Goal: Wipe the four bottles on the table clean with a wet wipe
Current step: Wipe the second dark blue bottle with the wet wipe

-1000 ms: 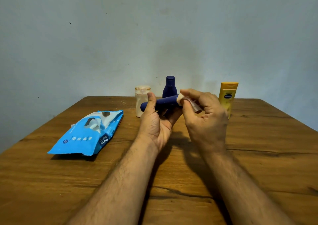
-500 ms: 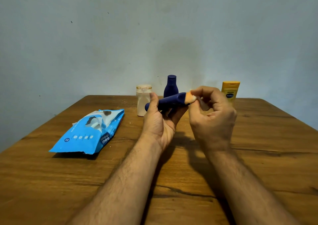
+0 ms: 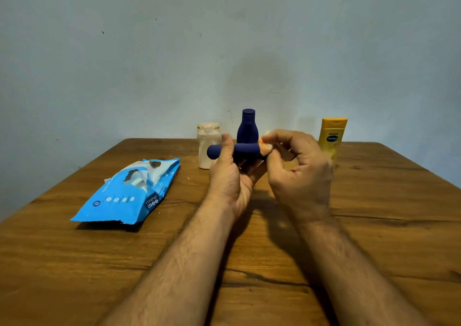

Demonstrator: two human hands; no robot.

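A: Status on the bottles?

B: I've got the slim navy bottle [image 3: 239, 150] lying sideways above the table [image 3: 374, 226], mid-air in front of the standing row. My left hand [image 3: 230, 176] has it clamped, thumb over the top, fingers curled under. My right hand [image 3: 299, 173] is closed round the wet wipe [image 3: 265, 146], pinched against the bottle's right end.

A: So which step?

B: Wiping that end, I'd judge. Three still upright behind: pale jar [image 3: 209, 145], dark blue bottle [image 3: 247, 128], yellow bottle [image 3: 331, 138]. Can't tell whether any are cleaned.

A: Next?

B: Probably rotate the bottle, run the wipe along the body, set it down. Wipe pack [image 3: 129, 193] sits left, open, if I need another.
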